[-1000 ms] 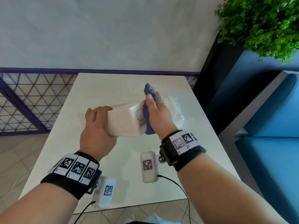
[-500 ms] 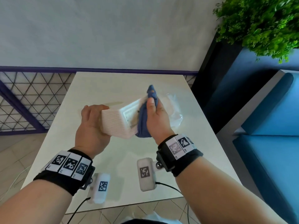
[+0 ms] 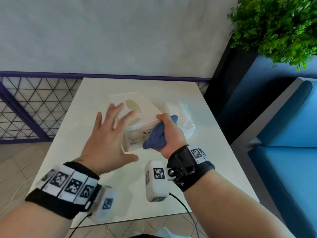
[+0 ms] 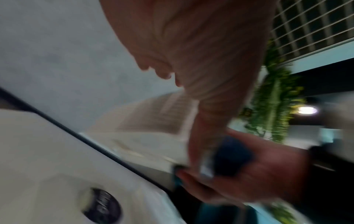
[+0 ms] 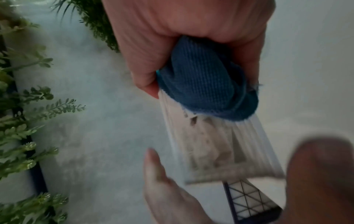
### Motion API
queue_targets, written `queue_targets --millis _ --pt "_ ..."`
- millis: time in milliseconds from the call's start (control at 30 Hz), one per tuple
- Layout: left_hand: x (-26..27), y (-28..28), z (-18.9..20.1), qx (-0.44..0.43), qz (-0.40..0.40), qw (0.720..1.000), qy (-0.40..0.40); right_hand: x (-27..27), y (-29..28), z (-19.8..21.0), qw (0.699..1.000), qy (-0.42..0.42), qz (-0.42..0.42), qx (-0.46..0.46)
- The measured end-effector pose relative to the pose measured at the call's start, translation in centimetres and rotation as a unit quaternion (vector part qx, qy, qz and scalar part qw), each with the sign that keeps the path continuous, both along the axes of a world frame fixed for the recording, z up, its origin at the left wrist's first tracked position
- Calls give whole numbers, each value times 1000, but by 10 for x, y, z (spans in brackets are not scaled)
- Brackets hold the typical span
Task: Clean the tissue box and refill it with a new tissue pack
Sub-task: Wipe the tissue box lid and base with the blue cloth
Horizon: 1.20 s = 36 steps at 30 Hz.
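The white tissue box lies lengthwise away from me over the table, its oval slot facing up. My right hand grips a bunched blue cloth against the box's near right end, with the thumb over the top edge. In the right wrist view the cloth sits on the box. My left hand hovers over the box's left side with fingers spread, holding nothing; whether it touches the box I cannot tell. The new tissue pack in clear plastic lies right of the box. The left wrist view is blurred.
The pale table stands against a grey wall. A purple lattice railing runs at the left. A green plant and a blue bench seat are at the right, beyond the table's edge.
My left hand has let go of the box's left end and opened its fingers. The box has turned so its slot faces up. The right hand with the cloth stays at the box's end.
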<state>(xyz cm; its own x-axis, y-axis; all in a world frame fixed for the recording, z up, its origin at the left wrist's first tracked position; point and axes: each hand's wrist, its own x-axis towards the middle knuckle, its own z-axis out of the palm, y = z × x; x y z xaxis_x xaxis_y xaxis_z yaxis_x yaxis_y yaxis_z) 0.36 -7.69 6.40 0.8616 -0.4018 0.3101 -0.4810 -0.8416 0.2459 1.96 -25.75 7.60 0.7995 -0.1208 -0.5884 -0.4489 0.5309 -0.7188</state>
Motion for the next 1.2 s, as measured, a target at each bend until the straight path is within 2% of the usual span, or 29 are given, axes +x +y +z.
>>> queue_targets --millis 100,267,333,433,500,633,767,867,900,1000,1067,1100,1167,1200 --pt "-11 -25 -9 68 30 994 -81 -3 12 1 998 -1 -36 -51" --pt "-2 -28 -27 23 77 984 -160 -11 34 -1 993 -42 -48 -101" --pt "5 -21 -27 -8 76 981 -179 -14 35 0 990 -62 -22 -122" --pt "12 -5 -18 -75 132 977 -148 -19 28 4 982 -86 29 -169" --pt "16 8 -11 -104 176 972 -116 -18 13 9 978 -85 11 -193" --pt "23 35 -9 -155 144 976 -49 -8 -18 26 968 -119 -41 -215" --pt "21 38 -2 -218 153 964 -3 0 -21 38 941 -182 -46 -281" --pt "18 31 -2 -248 136 959 19 7 -2 38 909 -209 -27 -358" --pt "18 28 -5 -265 128 956 25 9 5 36 885 -206 4 -417" --pt "17 16 -10 -322 93 941 43 -3 33 25 770 -208 140 -587" --pt "16 9 -12 -363 82 927 42 -22 53 22 714 -265 205 -614" --pt "15 6 -13 -377 79 922 43 -32 60 21 696 -294 231 -613" --pt "15 8 -19 -407 76 908 56 -33 55 16 664 -323 250 -627" --pt "16 12 -22 -419 76 903 63 -25 44 16 661 -315 237 -639"
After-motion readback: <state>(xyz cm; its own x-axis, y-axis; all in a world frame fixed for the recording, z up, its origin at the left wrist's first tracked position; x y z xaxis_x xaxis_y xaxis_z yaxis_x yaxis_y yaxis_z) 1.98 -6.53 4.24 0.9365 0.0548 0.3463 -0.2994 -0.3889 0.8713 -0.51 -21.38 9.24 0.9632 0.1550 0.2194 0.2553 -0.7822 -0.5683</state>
